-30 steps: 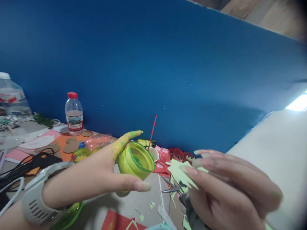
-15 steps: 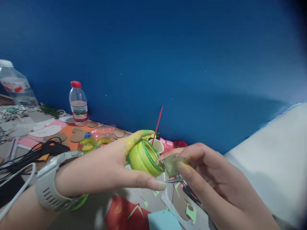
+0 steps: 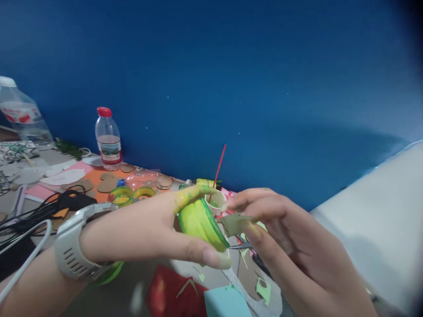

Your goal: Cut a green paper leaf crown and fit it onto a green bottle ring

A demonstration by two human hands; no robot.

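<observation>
My left hand (image 3: 158, 229) is wrapped round a yellow-green painted cup (image 3: 200, 224) with a darker green rim. The cup is tilted, its mouth facing right and away, so its inside is hidden. Yellow paint coats the back of my index finger. Thumb and fingers of my right hand (image 3: 294, 246) pinch a small piece of pale green paper (image 3: 234, 223), which appears layered, just right of the rim. Whether paper and rim touch is unclear. Scissors (image 3: 240, 245) lie below, partly behind my right hand.
Behind the cup stands a paper cup (image 3: 215, 203) holding a red stick (image 3: 219, 167). Red paper (image 3: 175, 293), light blue paper (image 3: 227, 301) and green scraps (image 3: 263, 289) lie in front. Leftward are a water bottle (image 3: 110, 143), green-yellow rings (image 3: 120, 196) and black cables (image 3: 42, 207). A blue wall rises behind.
My left hand has turned the painted cup so its opening no longer faces me. My right hand has shifted slightly, its index finger lifting off the paper, which stays pinched.
</observation>
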